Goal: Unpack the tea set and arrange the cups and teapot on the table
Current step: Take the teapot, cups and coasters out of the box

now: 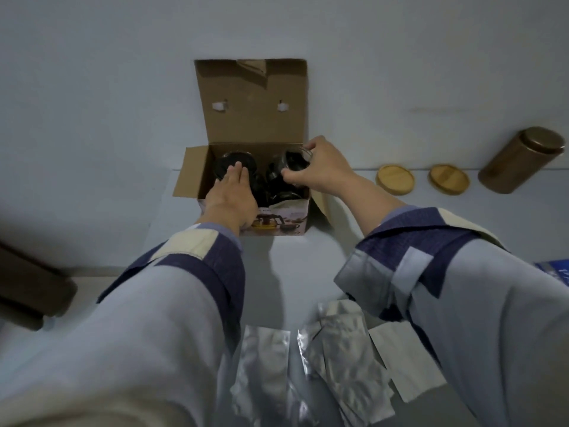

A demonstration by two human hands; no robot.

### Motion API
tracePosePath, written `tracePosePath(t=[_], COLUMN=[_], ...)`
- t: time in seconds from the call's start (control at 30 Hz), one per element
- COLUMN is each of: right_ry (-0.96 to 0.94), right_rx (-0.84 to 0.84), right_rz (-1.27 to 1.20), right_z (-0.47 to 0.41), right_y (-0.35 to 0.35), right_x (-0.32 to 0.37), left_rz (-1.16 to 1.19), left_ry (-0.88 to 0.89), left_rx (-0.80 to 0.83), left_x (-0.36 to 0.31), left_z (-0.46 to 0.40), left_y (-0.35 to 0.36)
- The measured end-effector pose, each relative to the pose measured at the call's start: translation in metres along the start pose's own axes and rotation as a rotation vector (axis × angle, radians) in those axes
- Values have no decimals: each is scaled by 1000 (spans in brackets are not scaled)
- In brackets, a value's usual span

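The right hand point(320, 167) grips a glass cup point(292, 164) over the box point(277, 223); left of it, the left hand point(231, 192) reaches in, fingers straight.

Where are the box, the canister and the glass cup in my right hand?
box point(252, 97), head view, on the inside of its raised lid.
canister point(520, 161), head view, on the middle of its brown side.
glass cup point(292, 161), head view, on its dark body between the right hand's fingers.

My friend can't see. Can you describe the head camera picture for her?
A person's right hand grips a glass cup over an open cardboard box, while the left hand reaches flat inside. Two wooden coasters lie nearby.
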State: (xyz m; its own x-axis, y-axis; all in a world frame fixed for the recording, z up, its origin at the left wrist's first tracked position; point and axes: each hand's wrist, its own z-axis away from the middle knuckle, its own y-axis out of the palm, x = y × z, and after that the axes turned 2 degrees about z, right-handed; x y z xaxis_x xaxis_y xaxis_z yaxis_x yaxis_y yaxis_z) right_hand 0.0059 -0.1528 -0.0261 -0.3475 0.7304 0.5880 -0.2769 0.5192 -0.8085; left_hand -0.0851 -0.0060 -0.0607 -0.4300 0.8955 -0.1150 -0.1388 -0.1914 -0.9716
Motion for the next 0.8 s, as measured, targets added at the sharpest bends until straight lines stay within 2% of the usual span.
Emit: tracePosePath(t=[0.13,0.23,0.33,0.4,0.53,0.63,0.7,0.8], right_ry=[51,117,210,263,392,468,492,500], right_rx=[-82,-134,-155,-139,-134,-114,-117,-121], right_rz=[-67,-27,7,45,48,58,59,82], right_z=[13,26,41,51,71,82,86,88], right_y=[-16,-30,-40,-44,-49,-50,-49,-46], right_x=[-19,-46,-81,-106,-156,-189,-205,-222], left_rz=[-91,-104,-87,-106,-131,-136,-53,79], left_ry=[-7,25,166,279,366,341,287,195], left_rx=[33,-68,-218,-242,-97,100,224,327], left_x=[-6,-29,-73,-106,-155,-173,-181,-191], left_z=[4,12,22,26,33,42,48,52], left_y=[-6,3,13,22,61,91,101,110])
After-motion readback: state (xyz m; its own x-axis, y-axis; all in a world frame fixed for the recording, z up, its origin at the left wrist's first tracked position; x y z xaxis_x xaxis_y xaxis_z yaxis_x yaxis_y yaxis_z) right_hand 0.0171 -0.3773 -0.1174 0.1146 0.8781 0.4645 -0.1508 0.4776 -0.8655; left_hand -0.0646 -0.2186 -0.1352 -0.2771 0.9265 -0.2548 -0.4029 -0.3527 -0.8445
